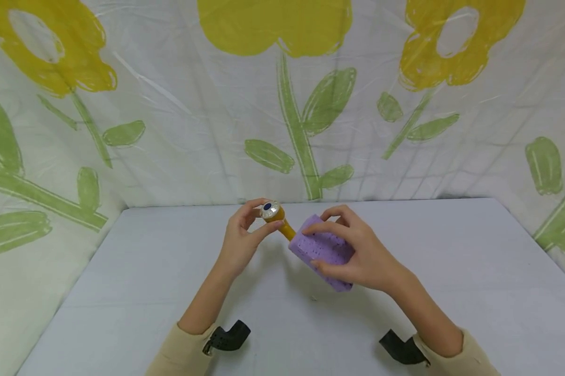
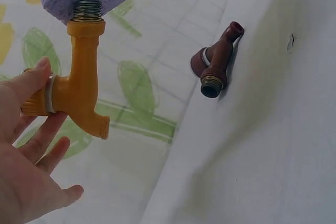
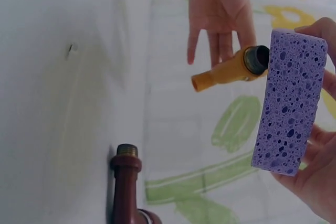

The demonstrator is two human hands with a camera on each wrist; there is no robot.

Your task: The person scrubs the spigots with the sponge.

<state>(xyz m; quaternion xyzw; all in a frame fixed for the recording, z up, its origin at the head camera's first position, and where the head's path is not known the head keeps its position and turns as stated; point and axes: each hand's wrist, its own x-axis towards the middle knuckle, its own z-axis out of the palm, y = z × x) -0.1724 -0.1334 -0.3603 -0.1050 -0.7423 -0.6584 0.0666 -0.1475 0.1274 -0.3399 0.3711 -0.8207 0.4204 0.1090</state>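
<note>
Two hands, left hand (image 1: pixel 237 243) holding yellow tap (image 2: pixel 79 93), threaded end hidden behind purple sponge (image 1: pixel 322 250).

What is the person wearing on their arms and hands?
Both hands are bare: no gloves, no rings that show. The left hand and the right hand come out of beige sleeves pushed partway up each forearm, the left sleeve and the right sleeve. A black curved mount sits by each sleeve cuff, one on the left and one on the right.

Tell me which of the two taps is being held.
The yellow tap: the left hand holds it against the purple sponge. The brown tap lies untouched on the table.
</note>
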